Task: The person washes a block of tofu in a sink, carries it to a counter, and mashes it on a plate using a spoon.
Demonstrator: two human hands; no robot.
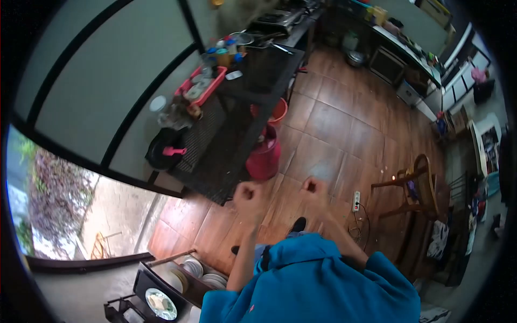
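My left hand [249,196] is held out in front of me near the front corner of the dark counter [237,145]. Its fingers are curled into a loose ring around a dark hollow, and no object shows in them. To the right, above the tiled floor, my right hand [314,189] is curled the same way, with nothing visible inside. The two hands are apart. A pink-red bucket [263,161] stands beside the counter, just beyond my left hand.
On the counter are a dark pan [163,151] with a pink scoop [174,151] and a pink basket [203,86]. An orange bucket [278,111] stands behind. At right are a power strip [356,201] with a cord and a wooden chair [417,188]. Plates [214,281] sit lower left.
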